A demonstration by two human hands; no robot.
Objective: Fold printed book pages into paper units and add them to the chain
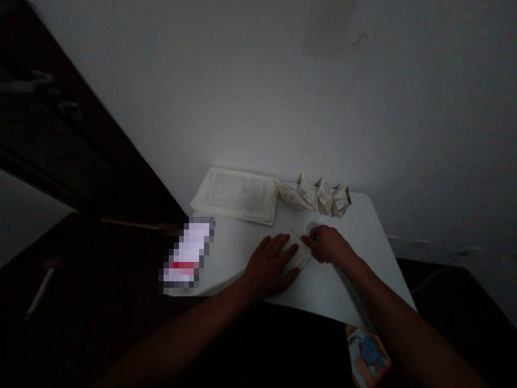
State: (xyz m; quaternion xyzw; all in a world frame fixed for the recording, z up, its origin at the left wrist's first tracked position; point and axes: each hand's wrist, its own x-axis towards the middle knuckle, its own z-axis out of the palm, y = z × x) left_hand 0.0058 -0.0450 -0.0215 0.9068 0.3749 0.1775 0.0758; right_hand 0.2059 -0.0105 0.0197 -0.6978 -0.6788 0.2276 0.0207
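A small folded piece of printed paper (299, 253) lies on the white table (355, 269). My left hand (271, 265) rests flat on the paper's left part with its fingers stretched out. My right hand (328, 243) is closed in a pinch at the paper's upper right edge. Several folded paper shapes (319, 196) stand in a row at the back of the table, just beyond my right hand.
A stack of printed pages (237, 195) lies at the table's back left. A blurred bright object (186, 254) sits at the left edge. A colourful printed card (367, 354) shows below the front right edge. A white wall rises behind; dark furniture stands left.
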